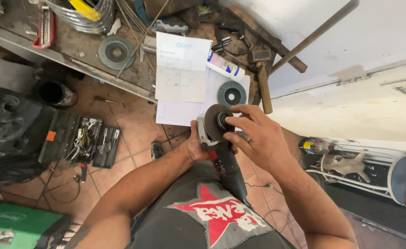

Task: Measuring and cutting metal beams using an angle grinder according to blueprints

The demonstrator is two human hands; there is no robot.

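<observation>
While the angle grinder (pixel 221 154) sits held in front of your torso, just off the tabletop (pixel 87 50) edge, its disc (pixel 213 122) faces up and you're at the disc-fitting step, by the look of it. Your left hand (pixel 194 146) is clamped round the grinder's head. Your right hand (pixel 253 133) has fingertips (pixel 230 121) pinched on the hub nut at the disc's centre. Next move likely calls for a steady body and a straight twist at the nut. A flap disc (pixel 231 94) lies on the notepad (pixel 184 78) nearby, hammer (pixel 262 78) beside it, another disc (pixel 115 52) farther left.
</observation>
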